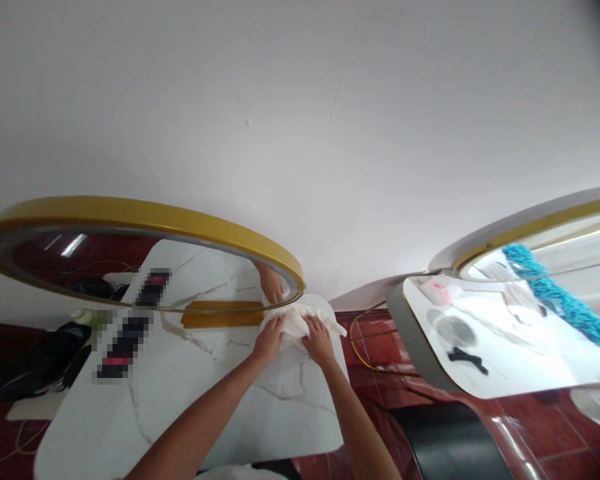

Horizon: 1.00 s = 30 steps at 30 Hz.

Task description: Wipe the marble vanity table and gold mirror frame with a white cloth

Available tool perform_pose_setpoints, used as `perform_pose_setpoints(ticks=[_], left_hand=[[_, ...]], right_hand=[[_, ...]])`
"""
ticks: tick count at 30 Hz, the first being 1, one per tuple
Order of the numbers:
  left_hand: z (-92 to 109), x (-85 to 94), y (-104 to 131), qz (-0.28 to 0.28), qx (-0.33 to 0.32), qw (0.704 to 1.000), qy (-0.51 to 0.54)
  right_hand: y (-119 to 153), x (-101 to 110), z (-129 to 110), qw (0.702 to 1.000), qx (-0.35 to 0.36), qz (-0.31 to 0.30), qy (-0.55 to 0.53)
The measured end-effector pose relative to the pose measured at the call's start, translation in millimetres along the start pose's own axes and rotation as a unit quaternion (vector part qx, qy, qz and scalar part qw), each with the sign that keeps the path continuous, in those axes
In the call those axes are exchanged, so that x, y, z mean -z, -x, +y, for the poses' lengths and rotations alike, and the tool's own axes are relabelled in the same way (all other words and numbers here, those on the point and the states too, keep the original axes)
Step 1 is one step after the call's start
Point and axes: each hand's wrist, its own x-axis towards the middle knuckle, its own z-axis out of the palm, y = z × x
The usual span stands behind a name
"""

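Observation:
A crumpled white cloth lies on the white marbled tabletop, close to the wall and beneath the rim of a round mirror. My left hand holds the cloth by its left side, fingers curled over it. On its right side my right hand grips it too, with fingertips pressed into the folds. One loose end of the cloth sticks out past the right hand. To the left of the cloth, touching or nearly touching it, is a flat golden-brown strip.
The gold-framed mirror leans over the table's back. A blurred dark object is at the left. Across a gap on the right stands another white table with a black item, near a black seat.

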Motion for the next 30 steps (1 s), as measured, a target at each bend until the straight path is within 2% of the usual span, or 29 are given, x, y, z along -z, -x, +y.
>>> perform_pose_setpoints(ticks=[7, 11, 15, 19, 23, 27, 30], left_hand=[[-10, 6.1, -31, 0.006, -0.032, 0.999, 0.008], [-7, 3.5, -37, 0.005, -0.038, 0.999, 0.007], [2, -2.7, -35, 0.000, -0.038, 0.999, -0.003], [14, -11.1, -22, -0.011, -0.037, 0.999, -0.024], [27, -20.0, 0, -0.034, -0.035, 0.997, -0.052], [38, -26.7, 30, -0.068, -0.048, 0.994, -0.074], [42, -33.8, 58, -0.099, -0.063, 0.989, -0.087]], right_hand=[[-40, 5, 20, 1.000, 0.015, 0.013, 0.000], [-45, 6, 30, 1.000, 0.026, 0.009, -0.004], [-38, 5, 38, 1.000, 0.025, 0.007, -0.004], [-18, 4, 45, 1.000, 0.023, 0.003, -0.005], [14, 6, 48, 1.000, 0.023, 0.000, -0.004], [57, 3, 48, 1.000, 0.023, -0.007, 0.000], [97, -8, 50, 0.999, 0.033, -0.012, 0.002]])
